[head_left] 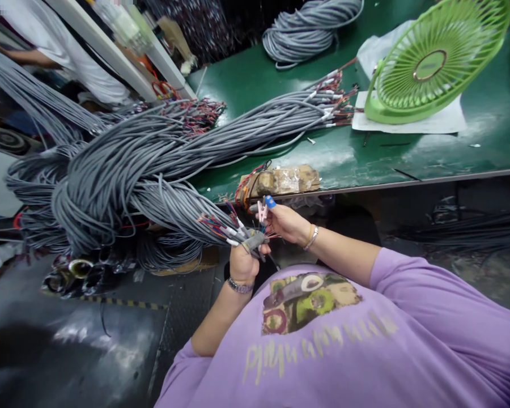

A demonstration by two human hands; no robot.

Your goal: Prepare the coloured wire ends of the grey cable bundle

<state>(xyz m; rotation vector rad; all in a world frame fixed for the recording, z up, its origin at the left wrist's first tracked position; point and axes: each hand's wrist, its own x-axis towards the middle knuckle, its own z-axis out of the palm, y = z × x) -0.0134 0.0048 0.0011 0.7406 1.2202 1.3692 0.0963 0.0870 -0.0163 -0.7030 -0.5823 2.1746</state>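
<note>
My left hand (pixel 244 258) is closed round the ends of a few grey cables (pixel 250 241), whose stripped coloured wires stick out past my fingers. These cables come from a big grey cable bundle (pixel 127 170) that hangs off the bench's left end. My right hand (pixel 283 221) is just to the right of the cable ends and pinches thin wire tips (pixel 262 211); its fingertips wear pale and blue tape. Both wrists carry a bracelet. My purple shirt fills the lower right.
A green bench (pixel 306 153) carries a green desk fan (pixel 433 62) on white paper, a coiled grey cable (pixel 308 28) at the back, and a taped brown block (pixel 280 181) at its front edge. Another person in white stands at the upper left (pixel 68 51).
</note>
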